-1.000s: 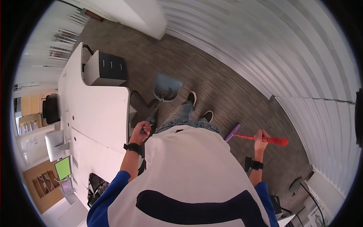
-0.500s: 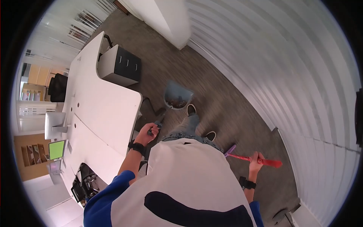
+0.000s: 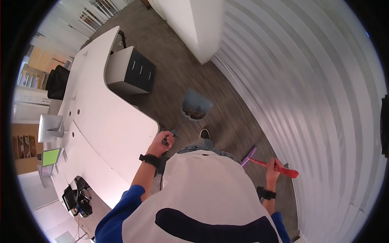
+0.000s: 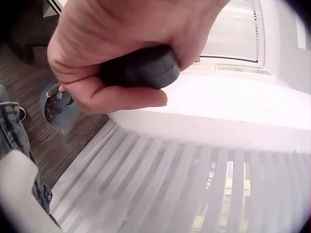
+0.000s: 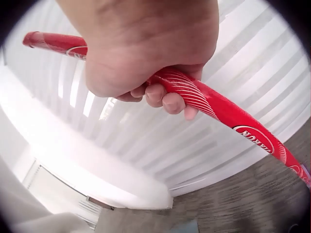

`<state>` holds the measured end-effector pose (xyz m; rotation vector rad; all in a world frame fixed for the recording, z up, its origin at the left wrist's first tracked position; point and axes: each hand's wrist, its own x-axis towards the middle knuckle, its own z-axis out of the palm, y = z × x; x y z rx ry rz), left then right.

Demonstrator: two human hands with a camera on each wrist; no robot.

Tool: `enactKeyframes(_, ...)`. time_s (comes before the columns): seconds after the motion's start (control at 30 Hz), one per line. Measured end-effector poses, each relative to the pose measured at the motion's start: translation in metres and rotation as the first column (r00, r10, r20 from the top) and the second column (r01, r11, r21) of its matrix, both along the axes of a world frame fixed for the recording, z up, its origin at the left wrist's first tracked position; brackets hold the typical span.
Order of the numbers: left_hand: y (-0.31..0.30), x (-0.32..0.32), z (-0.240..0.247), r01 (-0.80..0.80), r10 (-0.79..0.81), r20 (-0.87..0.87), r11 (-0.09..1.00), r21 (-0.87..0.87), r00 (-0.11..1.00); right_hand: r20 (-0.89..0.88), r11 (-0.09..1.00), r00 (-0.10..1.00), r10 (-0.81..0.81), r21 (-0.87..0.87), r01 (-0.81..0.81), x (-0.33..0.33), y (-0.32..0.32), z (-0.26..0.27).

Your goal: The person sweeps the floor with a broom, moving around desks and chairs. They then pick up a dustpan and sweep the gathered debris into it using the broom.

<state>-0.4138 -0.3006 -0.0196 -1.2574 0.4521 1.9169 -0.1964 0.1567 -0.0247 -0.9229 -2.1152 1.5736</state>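
Observation:
My left hand [image 3: 160,143] grips the dark rounded end of the handle [image 4: 141,69] of a long-handled dustpan. The grey-blue pan [image 3: 198,101] is ahead of my feet, with dark debris in it. Its interior also shows at the left of the left wrist view, past my knuckles. On my right side, my right hand [image 3: 272,170] is wrapped around the red handle [image 5: 233,114] of a broom. Printed lettering and white lines mark that handle. The broom's narrow purple head [image 3: 248,156] is low by my right leg, over the floor.
A long white desk [image 3: 133,129] runs along my left, its rounded corner close to my left hand. Beyond the corner stands a drawer cabinet [image 3: 139,73]. The striped translucent wall [image 3: 283,81] curves along my right. A white pillar [image 3: 204,32] juts out ahead.
I have moved forward along the grey floor, and the wall is closer on my right. Both hands keep their grips; the dustpan and broom travel along with me.

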Motion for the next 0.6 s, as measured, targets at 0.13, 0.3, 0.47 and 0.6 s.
enactKeyframes(0.13,-0.007,-0.045,0.008,-0.025,0.026,-0.015,0.999,0.037,1.000,0.025,0.995,0.996,0.089,-0.039,-0.088,-0.082,-0.002,0.006)
enactKeyframes(0.3,-0.010,-0.109,0.012,-0.015,0.015,-0.039,1.000,-0.004,0.999,0.059,0.996,0.995,0.087,-0.019,-0.086,-0.150,0.001,0.007)
enactKeyframes(0.47,-0.009,-0.194,0.006,-0.022,0.021,-0.021,0.999,-0.034,1.000,0.049,0.998,0.997,0.063,-0.023,-0.062,-0.219,0.007,-0.010)
enactKeyframes(0.6,-0.005,-0.251,0.029,-0.078,0.075,-0.032,0.991,-0.110,0.997,0.137,0.986,0.982,0.130,-0.124,-0.114,-0.287,0.015,-0.020)
